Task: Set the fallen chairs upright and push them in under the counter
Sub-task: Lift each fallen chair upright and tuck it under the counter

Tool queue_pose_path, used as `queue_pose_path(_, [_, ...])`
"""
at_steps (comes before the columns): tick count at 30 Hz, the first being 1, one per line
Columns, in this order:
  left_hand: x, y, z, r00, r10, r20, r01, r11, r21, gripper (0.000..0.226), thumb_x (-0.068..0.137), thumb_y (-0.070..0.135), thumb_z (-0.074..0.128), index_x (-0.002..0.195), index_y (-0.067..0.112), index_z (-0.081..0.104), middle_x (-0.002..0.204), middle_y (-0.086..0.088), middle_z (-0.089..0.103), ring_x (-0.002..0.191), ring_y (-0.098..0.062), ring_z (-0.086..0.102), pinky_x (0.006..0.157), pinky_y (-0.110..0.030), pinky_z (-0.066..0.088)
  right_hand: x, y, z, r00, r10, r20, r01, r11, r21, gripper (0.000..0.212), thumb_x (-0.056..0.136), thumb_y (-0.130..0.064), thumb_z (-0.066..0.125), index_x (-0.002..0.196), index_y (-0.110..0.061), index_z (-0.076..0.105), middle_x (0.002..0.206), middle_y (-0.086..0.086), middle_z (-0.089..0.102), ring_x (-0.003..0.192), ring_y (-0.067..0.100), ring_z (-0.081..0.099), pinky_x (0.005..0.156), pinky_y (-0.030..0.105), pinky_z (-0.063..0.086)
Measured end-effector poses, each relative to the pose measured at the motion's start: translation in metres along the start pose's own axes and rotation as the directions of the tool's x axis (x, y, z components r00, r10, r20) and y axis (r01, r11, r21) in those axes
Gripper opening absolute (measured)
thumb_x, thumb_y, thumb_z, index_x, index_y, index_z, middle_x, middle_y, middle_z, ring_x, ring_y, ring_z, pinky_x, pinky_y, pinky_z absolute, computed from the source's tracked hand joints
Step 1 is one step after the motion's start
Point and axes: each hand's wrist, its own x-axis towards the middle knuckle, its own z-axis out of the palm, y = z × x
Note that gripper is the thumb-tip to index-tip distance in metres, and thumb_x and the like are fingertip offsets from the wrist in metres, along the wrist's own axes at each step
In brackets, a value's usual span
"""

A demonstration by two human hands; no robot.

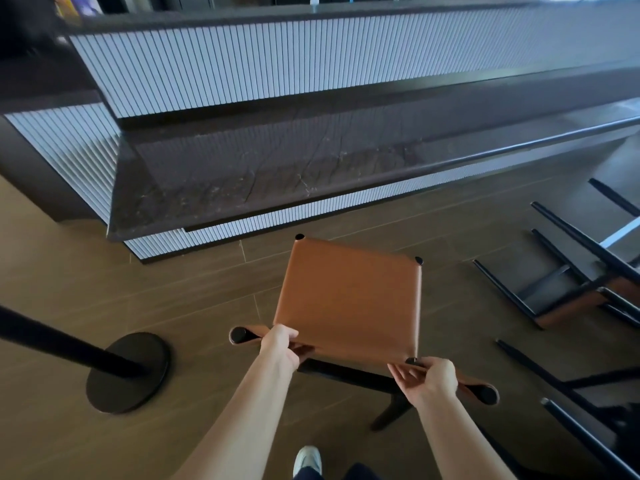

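Closest to the lens, a white shoe (307, 460) stands on the wood-look floor (194, 306) between two bare forearms. At far left a dark post leans up from a round black base (128, 372). The left hand (280, 344) curls its fingers round the left end of the tan leather back strap of the upright chair (349, 299). That chair stands on the floor just short of the dark stone counter (277, 168), not under it. Its seat front faces the counter and its back strap runs left to right toward the person. On the ledge above, a small bottle (314, 3) carries a label too small to read. The right hand (431, 379) grips the strap's right end, thumb and fingers closed on it. Further right, a fallen chair (571, 299) lies on its side, dark legs pointing left toward the counter. Another fallen chair's legs (588, 441) cross the lower right corner.
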Motion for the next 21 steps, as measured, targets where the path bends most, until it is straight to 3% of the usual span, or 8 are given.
queue_pose_path(3, [-0.003, 0.014, 0.012, 0.998, 0.017, 0.054, -0.016, 0.999, -0.028, 0.034, 0.092, -0.007, 0.048, 0.126, -0.005, 0.048, 0.12, -0.026, 0.057, 0.106, -0.042, 0.058, 0.08, -0.056, 0.051, -0.004, -0.013, 0.011, 0.999, -0.037, 0.029, 0.037, 0.999, -0.005, 0.04, 0.083, 0.011, 0.036, 0.121, 0.005, 0.047, 0.115, 0.028, 0.058, 0.096, 0.048, 0.061, 0.081, 0.059, 0.054])
queue_pose_path(8, [-0.007, 0.046, 0.04, 0.992, 0.051, 0.119, -0.051, 0.999, -0.009, 0.037, 0.091, 0.004, 0.059, 0.127, -0.001, 0.049, 0.119, -0.022, 0.058, 0.099, -0.038, 0.061, 0.087, -0.054, 0.053, -0.011, -0.049, 0.039, 0.993, -0.099, 0.066, 0.1, 0.995, 0.002, 0.028, 0.087, 0.01, 0.035, 0.109, 0.004, 0.05, 0.102, 0.026, 0.056, 0.087, 0.045, 0.061, 0.061, 0.055, 0.055])
queue_pose_path(12, [-0.007, 0.07, 0.058, 0.985, 0.074, 0.157, -0.079, 0.997, 0.025, 0.017, 0.089, -0.005, 0.051, 0.106, -0.003, 0.052, 0.084, -0.017, 0.057, 0.071, -0.032, 0.058, 0.065, -0.048, 0.054, -0.01, -0.072, 0.06, 0.989, -0.128, 0.076, 0.132, 0.99, -0.047, 0.033, 0.086, 0.007, 0.034, 0.115, 0.004, 0.051, 0.105, 0.027, 0.056, 0.09, 0.044, 0.061, 0.065, 0.057, 0.055])
queue_pose_path(15, [-0.007, 0.084, 0.074, 0.984, 0.096, 0.149, -0.103, 0.994, 0.039, 0.017, 0.085, -0.008, 0.049, 0.101, -0.004, 0.053, 0.086, -0.018, 0.056, 0.072, -0.033, 0.059, 0.051, -0.047, 0.056, -0.007, -0.088, 0.075, 0.985, -0.146, 0.096, 0.149, 0.989, -0.017, 0.035, 0.083, 0.009, 0.034, 0.113, 0.003, 0.052, 0.111, 0.026, 0.054, 0.097, 0.048, 0.059, 0.067, 0.058, 0.056])
queue_pose_path(19, [-0.008, 0.098, 0.091, 0.985, 0.117, 0.128, -0.121, 0.992, 0.023, 0.025, 0.082, -0.011, 0.047, 0.105, -0.005, 0.055, 0.102, -0.023, 0.06, 0.085, -0.039, 0.064, 0.048, -0.045, 0.057, -0.003, -0.102, 0.089, 0.972, -0.176, 0.154, 0.175, 0.984, 0.018, 0.022, 0.08, 0.011, 0.035, 0.09, 0.001, 0.052, 0.09, 0.025, 0.055, 0.101, 0.049, 0.061, 0.073, 0.058, 0.057])
queue_pose_path(21, [-0.008, 0.103, 0.099, 0.985, 0.127, 0.114, -0.131, 0.991, 0.029, 0.028, 0.083, -0.012, 0.045, 0.109, -0.005, 0.053, 0.104, -0.025, 0.06, 0.089, -0.042, 0.064, 0.042, -0.041, 0.054, 0.0, -0.109, 0.094, 0.972, -0.171, 0.164, 0.17, 0.985, 0.019, 0.021, 0.081, 0.012, 0.037, 0.092, 0.0, 0.05, 0.097, 0.025, 0.055, 0.101, 0.049, 0.062, 0.07, 0.057, 0.058])
